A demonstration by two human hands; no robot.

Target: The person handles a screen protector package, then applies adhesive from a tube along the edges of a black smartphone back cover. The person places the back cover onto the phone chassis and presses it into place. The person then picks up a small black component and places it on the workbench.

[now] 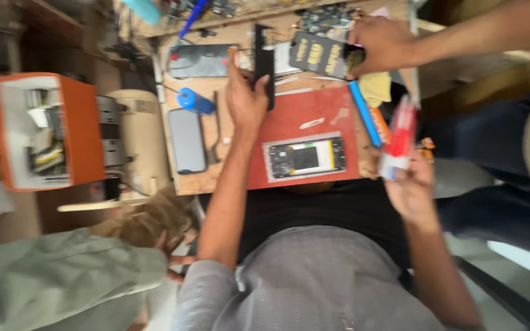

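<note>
Here, two hands of the person wearing the camera are at work over a small wooden bench. The left hand reaches toward twelve o'clock, its fingers closed around one black phone held on edge, thumb along one side. The right hand, at about three o'clock, has its fingers curled around one red and white tube, blurred by movement.

One red mat lies in the middle of the bench, and on it, at six o'clock, sits one opened phone body with its yellow and black inside showing. At nine o'clock of the mat lies one dark phone face up; a second dark phone lies at eleven o'clock, beside one blue cap. One blue tool rests along the mat's right edge.

A third hand, another person's, comes in from two o'clock and grips one black card with gold print. One orange box stands well apart at nine o'clock.
</note>
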